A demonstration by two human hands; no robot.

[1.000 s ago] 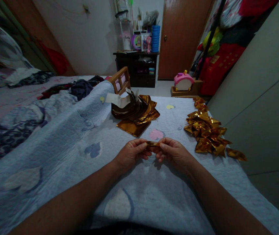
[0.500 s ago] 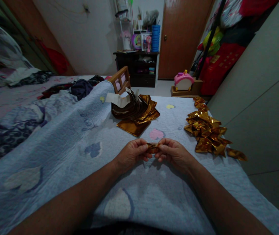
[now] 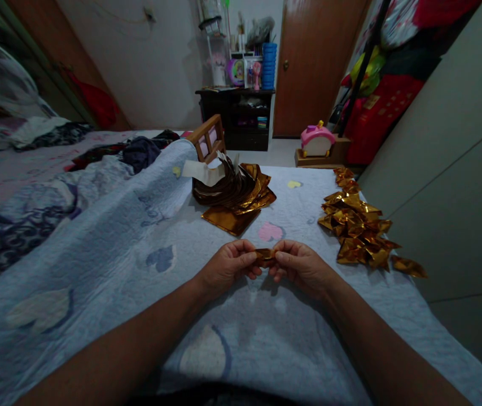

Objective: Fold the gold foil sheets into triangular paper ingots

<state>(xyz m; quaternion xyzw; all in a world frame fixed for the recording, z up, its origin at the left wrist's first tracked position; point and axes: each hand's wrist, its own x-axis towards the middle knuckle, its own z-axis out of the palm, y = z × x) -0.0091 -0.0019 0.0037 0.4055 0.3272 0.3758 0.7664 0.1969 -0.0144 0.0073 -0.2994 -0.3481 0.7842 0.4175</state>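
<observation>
A small folded piece of gold foil paper (image 3: 265,256) is stretched between my hands, above the quilt. My left hand (image 3: 232,262) pinches its left end with thumb and fingers. At the right end, my right hand (image 3: 296,262) pinches it the same way. Beyond my hands lies a fanned stack of gold foil sheets (image 3: 241,194), some showing pale backs, with a flat sheet (image 3: 231,220) at its near edge. To the right is a heap of folded gold foil pieces (image 3: 355,223), and a single folded piece (image 3: 409,266) lies at its near end.
A pale blue quilt (image 3: 122,287) with heart shapes covers the bed. Its left side rises over a wooden rail (image 3: 207,138). Rumpled clothes (image 3: 139,152) lie to the left. A pale cabinet (image 3: 456,186) stands close on the right, and a pink toy (image 3: 318,141) sits past the far edge.
Both hands stay in nearly the same place with the foil piece between them. The piece has tilted slightly, and its middle looks a little more open.
</observation>
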